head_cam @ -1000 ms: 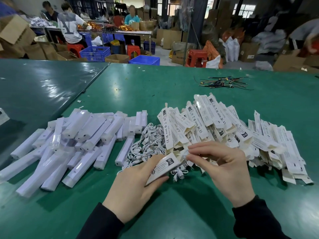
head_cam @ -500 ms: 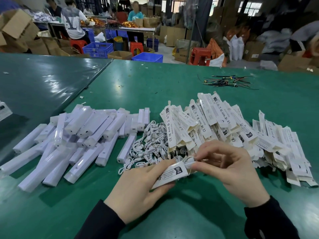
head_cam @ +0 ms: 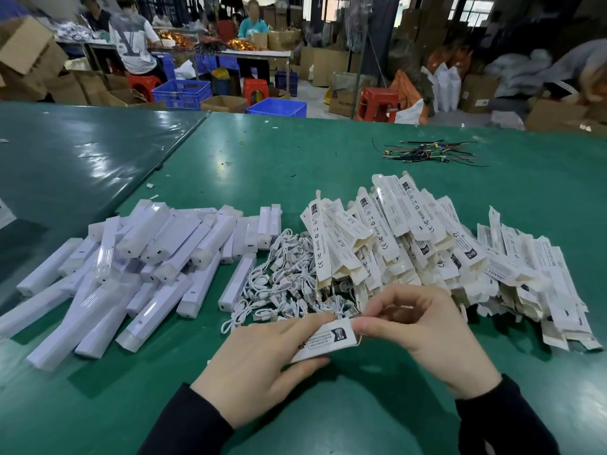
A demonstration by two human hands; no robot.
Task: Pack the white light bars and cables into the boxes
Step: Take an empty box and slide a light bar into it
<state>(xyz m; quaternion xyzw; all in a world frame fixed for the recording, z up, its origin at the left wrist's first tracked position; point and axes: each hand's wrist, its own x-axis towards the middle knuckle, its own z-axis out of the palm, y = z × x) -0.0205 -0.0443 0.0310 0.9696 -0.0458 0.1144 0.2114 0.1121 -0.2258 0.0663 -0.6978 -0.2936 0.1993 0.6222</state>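
Holding one small printed box (head_cam: 323, 339) low over the tabletop (head_cam: 328, 152), near the body edge. Left hand (head_cam: 259, 372) grips the box body, fingers wrapped beneath and thumb along the near side. Right hand (head_cam: 423, 330) pinches the end flap with thumb and forefinger; other fingers loosely curled above. Whether the box is already filled cannot be told.

Judgement: the step is working the end flap, opening or closing it. To do it well, keep the left grip light on the narrow faces so the thin card does not crush, and let the right fingers fold the flap along its crease rather than force it. Keep the mouth turned toward the supply piles.

Just behind the hands lies the tangle of white cables (head_cam: 282, 284), touching the front of the heap of flat printed boxes (head_cam: 427, 251), which spreads to the right. White light bars (head_cam: 157, 264) are piled to the left, close beside the cables. Far back on the right, a scatter of dark wires (head_cam: 427, 154), well apart.
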